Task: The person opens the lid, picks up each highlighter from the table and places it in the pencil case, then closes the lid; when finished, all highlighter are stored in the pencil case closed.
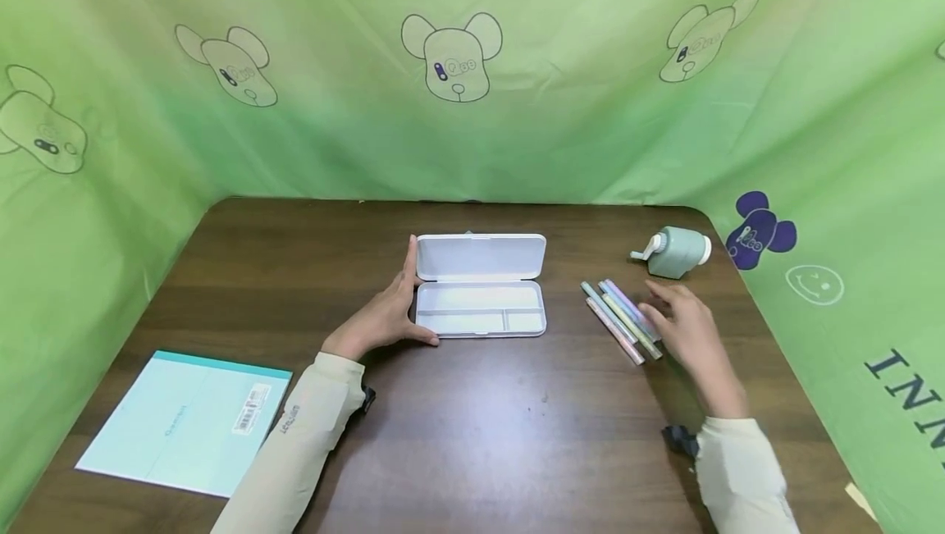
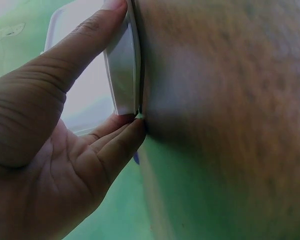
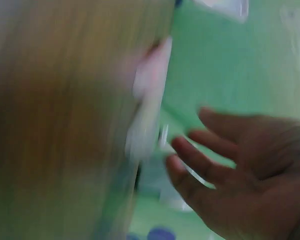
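Observation:
A white pencil case (image 1: 480,296) lies with its lid raised at the middle of the table; its compartments look bare. My left hand (image 1: 380,317) holds its left end, the thumb at the front edge and the fingers behind. The left wrist view shows the thumb and fingertips against the case's side wall (image 2: 124,70). Several pastel pens (image 1: 631,325) lie in a loose slanted bunch right of the case. Just beside their right side hovers my right hand (image 1: 690,333), fingers loosely bent and holding nothing. In the right wrist view the pens (image 3: 149,95) are blurred.
Behind the pens is a grey-green crank pencil sharpener (image 1: 677,251) near the table's right edge. A pale blue notebook (image 1: 184,427) with a barcode label lies at the front left. Green printed cloth (image 1: 332,148) surrounds the back and sides of the brown table (image 1: 472,435).

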Demonstrator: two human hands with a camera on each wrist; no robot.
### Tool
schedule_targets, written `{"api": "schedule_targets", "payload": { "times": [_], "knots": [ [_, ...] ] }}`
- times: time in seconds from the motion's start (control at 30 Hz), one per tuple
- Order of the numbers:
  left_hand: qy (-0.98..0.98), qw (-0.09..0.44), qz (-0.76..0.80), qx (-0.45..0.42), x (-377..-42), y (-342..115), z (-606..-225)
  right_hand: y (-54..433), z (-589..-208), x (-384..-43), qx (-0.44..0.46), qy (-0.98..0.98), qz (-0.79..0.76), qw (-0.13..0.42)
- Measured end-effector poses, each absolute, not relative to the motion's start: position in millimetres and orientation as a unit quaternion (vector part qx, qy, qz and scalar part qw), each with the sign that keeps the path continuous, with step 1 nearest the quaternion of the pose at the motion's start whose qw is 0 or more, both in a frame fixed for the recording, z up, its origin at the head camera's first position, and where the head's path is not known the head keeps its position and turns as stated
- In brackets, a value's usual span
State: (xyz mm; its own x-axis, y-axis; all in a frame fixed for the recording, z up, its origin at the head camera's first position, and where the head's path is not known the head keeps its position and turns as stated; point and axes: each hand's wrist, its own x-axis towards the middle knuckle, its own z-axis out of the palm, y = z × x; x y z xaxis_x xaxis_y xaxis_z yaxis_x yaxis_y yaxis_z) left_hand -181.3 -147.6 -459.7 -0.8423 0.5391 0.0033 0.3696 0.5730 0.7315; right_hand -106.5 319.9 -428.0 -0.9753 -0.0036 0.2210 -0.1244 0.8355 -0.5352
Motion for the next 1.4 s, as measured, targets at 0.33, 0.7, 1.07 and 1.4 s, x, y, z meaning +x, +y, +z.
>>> {"api": "schedule_targets", "payload": {
  "times": [0.33, 0.7, 1.07, 1.4],
  "knots": [
    [0.891, 0.144, 0.369, 0.221, -169.2, -143.6, -426.3, 353.1, -432.7, -97.1, 0.038, -0.957, 0.286, 0.028],
    [0.889, 0.138, 0.360, 0.247, -184.2, -136.2, -429.5, 362.3, -437.9, -90.1, 0.026, -0.958, 0.282, 0.052],
    [0.882, 0.141, 0.380, 0.239, -191.6, -144.5, -461.8, 358.2, -443.8, -90.7, 0.020, -0.959, 0.277, 0.050],
    [0.879, 0.150, 0.387, 0.234, -179.2, -142.9, -443.2, 353.7, -444.7, -92.8, 0.024, -0.965, 0.258, 0.046]
  ]
}}
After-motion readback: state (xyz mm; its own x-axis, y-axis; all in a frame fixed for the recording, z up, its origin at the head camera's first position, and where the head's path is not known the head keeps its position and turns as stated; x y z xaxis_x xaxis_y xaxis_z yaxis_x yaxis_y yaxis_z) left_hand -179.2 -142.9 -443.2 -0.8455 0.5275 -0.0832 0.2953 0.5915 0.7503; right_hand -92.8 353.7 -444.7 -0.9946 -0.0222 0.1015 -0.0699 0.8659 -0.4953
